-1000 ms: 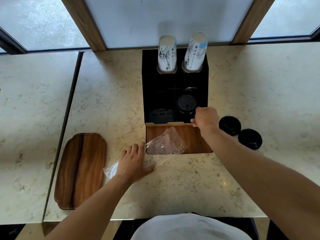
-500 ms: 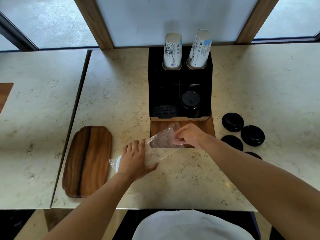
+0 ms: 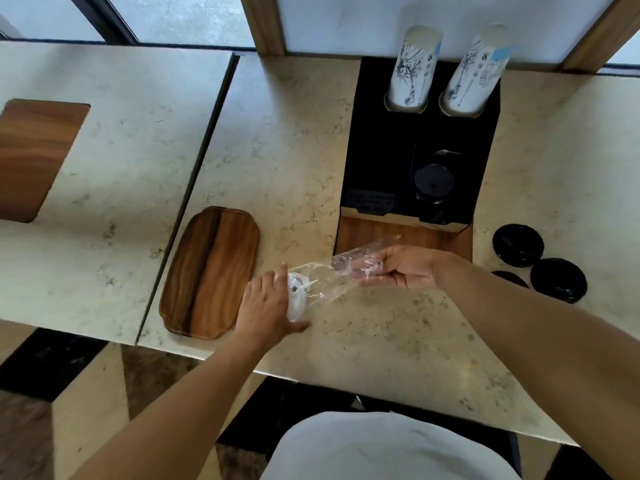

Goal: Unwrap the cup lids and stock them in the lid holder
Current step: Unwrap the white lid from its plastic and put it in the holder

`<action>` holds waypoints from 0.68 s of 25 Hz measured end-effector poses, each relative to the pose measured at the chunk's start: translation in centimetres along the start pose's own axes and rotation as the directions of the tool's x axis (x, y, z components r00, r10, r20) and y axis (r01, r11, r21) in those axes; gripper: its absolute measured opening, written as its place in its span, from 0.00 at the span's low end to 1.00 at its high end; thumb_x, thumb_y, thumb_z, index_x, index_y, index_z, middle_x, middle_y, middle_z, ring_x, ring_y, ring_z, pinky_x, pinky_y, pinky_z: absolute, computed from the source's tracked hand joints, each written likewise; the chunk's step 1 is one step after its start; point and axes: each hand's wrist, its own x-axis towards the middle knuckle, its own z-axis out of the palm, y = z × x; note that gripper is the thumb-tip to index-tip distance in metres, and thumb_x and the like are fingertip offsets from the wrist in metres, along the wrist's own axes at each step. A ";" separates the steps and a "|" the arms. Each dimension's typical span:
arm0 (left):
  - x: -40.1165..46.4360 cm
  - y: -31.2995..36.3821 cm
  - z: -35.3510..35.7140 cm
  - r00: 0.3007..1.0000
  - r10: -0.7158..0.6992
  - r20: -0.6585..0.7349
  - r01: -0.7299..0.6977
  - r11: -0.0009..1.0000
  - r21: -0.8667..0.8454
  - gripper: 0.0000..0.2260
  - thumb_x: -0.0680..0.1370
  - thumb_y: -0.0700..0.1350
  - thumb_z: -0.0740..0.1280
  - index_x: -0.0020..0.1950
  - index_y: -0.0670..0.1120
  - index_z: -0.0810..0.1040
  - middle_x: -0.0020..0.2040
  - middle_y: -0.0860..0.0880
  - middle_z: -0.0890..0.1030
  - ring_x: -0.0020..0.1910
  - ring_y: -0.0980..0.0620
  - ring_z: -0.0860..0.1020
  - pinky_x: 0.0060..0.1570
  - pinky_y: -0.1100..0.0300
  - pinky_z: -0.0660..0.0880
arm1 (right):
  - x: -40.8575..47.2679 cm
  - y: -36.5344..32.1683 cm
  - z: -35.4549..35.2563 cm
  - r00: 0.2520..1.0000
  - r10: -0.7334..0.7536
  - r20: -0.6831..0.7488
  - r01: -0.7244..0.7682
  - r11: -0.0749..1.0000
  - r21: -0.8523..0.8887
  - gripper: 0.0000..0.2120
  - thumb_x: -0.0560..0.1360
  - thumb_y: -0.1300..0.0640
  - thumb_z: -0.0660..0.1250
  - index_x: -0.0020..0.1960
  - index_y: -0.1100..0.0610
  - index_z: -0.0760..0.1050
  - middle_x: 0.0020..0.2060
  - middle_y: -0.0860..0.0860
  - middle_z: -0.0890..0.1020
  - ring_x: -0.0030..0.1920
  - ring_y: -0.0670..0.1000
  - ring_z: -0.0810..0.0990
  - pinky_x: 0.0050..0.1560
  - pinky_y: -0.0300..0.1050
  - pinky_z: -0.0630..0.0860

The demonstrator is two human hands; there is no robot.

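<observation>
In front of the black holder (image 3: 377, 133), above the surface (image 3: 381, 327), both hands hold a clear wrap (image 3: 337, 273): the left hand (image 3: 268, 310) has its fingers closed on the end with a white lid (image 3: 297, 299), the right hand (image 3: 405, 268) pinches the other end. One black lid (image 3: 433, 180) sits in the holder, and more black lids (image 3: 517, 245) lie on the surface to its right.

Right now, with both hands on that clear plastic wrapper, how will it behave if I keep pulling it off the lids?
Probably floppy: the clear plastic wrapper sags and creases between the left hand and right hand. It looks thin and light, so it should stretch or bunch rather than slide stiffly. The white lid at the left end may slip out once the wrapper loosens.
</observation>
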 end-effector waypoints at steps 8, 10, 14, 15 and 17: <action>-1.3 0.0 0.1 0.995 0.083 0.053 -0.078 0.992 -0.103 0.61 0.63 0.68 0.78 0.82 0.42 0.49 0.69 0.38 0.68 0.67 0.39 0.67 0.69 0.49 0.66 | 1.9 -0.7 2.0 0.987 -0.150 0.061 0.162 0.927 -0.339 0.16 0.79 0.71 0.67 0.66 0.65 0.80 0.63 0.63 0.83 0.68 0.63 0.79 0.73 0.56 0.71; -1.5 0.0 0.1 0.993 0.091 0.075 -0.080 0.987 -0.136 0.62 0.63 0.68 0.78 0.83 0.43 0.46 0.71 0.38 0.66 0.69 0.40 0.65 0.70 0.50 0.65 | 1.8 -0.5 2.3 0.989 -0.096 0.111 0.127 0.936 -0.327 0.15 0.76 0.72 0.69 0.60 0.63 0.84 0.62 0.63 0.83 0.66 0.61 0.81 0.71 0.54 0.74; -1.8 -0.7 0.1 0.988 0.112 0.108 -0.094 0.982 -0.163 0.62 0.65 0.67 0.77 0.83 0.43 0.41 0.74 0.41 0.63 0.72 0.42 0.62 0.73 0.51 0.63 | 1.7 0.7 1.8 0.993 -0.025 0.112 0.059 0.949 -0.311 0.15 0.77 0.74 0.67 0.63 0.67 0.81 0.63 0.64 0.83 0.63 0.62 0.83 0.62 0.48 0.81; -1.7 -0.9 0.0 0.988 0.120 0.101 -0.105 0.984 -0.142 0.62 0.66 0.67 0.77 0.82 0.42 0.42 0.74 0.41 0.63 0.72 0.42 0.62 0.73 0.51 0.63 | 1.7 1.0 1.8 0.993 -0.014 0.116 0.051 0.946 -0.319 0.16 0.78 0.74 0.66 0.65 0.68 0.80 0.64 0.64 0.82 0.64 0.61 0.83 0.62 0.48 0.81; -1.7 -1.1 0.0 0.990 0.124 0.063 -0.118 0.989 -0.083 0.59 0.66 0.68 0.75 0.82 0.40 0.47 0.73 0.43 0.67 0.70 0.43 0.66 0.72 0.51 0.64 | 1.8 1.5 2.0 0.990 -0.001 0.139 0.046 0.947 -0.319 0.17 0.79 0.73 0.66 0.67 0.66 0.79 0.64 0.61 0.82 0.62 0.59 0.84 0.58 0.45 0.83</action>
